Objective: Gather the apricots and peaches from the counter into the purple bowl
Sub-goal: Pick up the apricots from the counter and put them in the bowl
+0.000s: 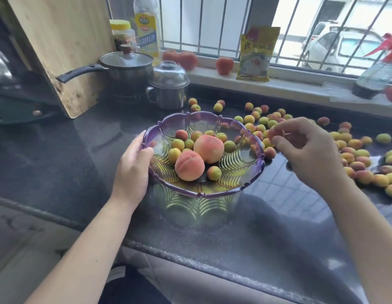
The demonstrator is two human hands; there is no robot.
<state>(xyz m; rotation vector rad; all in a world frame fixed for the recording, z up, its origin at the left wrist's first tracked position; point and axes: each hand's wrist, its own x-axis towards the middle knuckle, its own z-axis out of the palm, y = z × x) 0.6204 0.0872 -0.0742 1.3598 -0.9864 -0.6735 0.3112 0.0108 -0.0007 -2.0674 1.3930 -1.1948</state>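
Left hand (133, 170) grips purple bowl (252, 172); right hand (309, 150) fingers blurred, seemingly pinching an apricot (273, 133).

Home kitchen — saucepan (127, 69), counter (59, 150)

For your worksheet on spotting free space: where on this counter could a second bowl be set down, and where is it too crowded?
Free: the dark counter left of the purple bowl, between the cutting board and the left hand; also the front strip by the counter edge. Crowded: right of the bowl, where apricots lie scattered under the right hand.
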